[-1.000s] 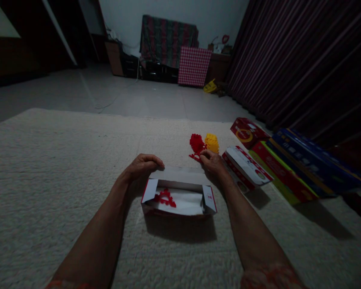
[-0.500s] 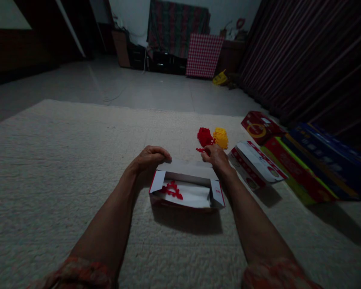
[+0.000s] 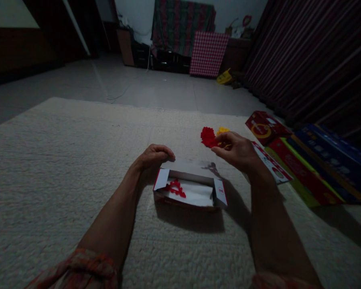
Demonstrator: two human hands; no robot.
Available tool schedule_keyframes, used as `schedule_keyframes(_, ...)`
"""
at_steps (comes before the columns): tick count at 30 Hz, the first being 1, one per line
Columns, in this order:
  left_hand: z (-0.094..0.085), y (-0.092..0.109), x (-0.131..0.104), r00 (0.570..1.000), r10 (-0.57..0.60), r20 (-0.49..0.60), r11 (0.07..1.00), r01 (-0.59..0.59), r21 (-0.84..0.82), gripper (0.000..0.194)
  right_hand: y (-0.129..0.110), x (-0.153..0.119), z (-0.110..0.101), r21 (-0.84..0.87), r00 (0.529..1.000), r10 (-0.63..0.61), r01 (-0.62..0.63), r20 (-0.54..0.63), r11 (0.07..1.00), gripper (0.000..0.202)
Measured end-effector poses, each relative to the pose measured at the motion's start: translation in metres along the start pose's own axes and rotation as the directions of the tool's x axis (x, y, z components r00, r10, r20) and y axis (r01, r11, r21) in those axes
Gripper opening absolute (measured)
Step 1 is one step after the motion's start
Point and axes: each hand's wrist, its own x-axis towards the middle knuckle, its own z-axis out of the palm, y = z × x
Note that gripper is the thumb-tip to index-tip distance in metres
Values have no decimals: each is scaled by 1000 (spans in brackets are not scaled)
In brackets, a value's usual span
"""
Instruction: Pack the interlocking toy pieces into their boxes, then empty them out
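An open white box (image 3: 195, 202) with red edges stands on the pale quilted mat. Inside it, at the left, a red toothed piece (image 3: 177, 188) lies on white lining. My left hand (image 3: 156, 155) has its curled fingers closed on the raised back flap (image 3: 186, 166). Beyond the box, my right hand (image 3: 233, 148) holds a red piece (image 3: 209, 143) between thumb and fingers, raised a little. Right behind it are a red pile (image 3: 207, 132) and a yellow pile (image 3: 223, 130), the yellow one mostly hidden by my hand.
At the right stand a dark red box (image 3: 266, 127), a red and white box (image 3: 272, 163) partly behind my right arm, a red and green box (image 3: 303, 172) and a large blue box (image 3: 331, 156). A dark curtain (image 3: 313, 60) hangs behind them.
My right hand has lifted and moved right, away from the box's back flap, with a red piece in its fingers. My left hand stays at the flap. The view has shifted slightly.
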Motion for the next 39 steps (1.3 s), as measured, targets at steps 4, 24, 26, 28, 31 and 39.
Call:
schedule_keyframes(4,4,5,-3,1000,-8,-14,1000,8,6,14,-66,-30,-22,94,931,-248,231,267,968,13)
schedule_keyframes(24,0,7,-3,999,22,23,999,-23,29,15,-100,-51,36,1,726,-258,334,637,943,11)
schedule_keyframes(26,1,7,-3,1000,20,22,1000,-21,21,15,-100,-50,40,-15,725,-248,336,643,942,10)
schedule_keyframes(28,2,7,-4,1000,6,18,1000,-6,4,16,-100,-48,43,-24,724,-239,333,647,943,8)
schedule_keyframes(31,3,7,-4,1000,-16,0,1000,16,0,15,-100,-48,46,-6,726,-244,324,643,946,8)
schedule_keyframes(39,3,9,-5,1000,-14,4,1000,14,27,12,-100,-49,49,84,706,-269,286,655,955,12)
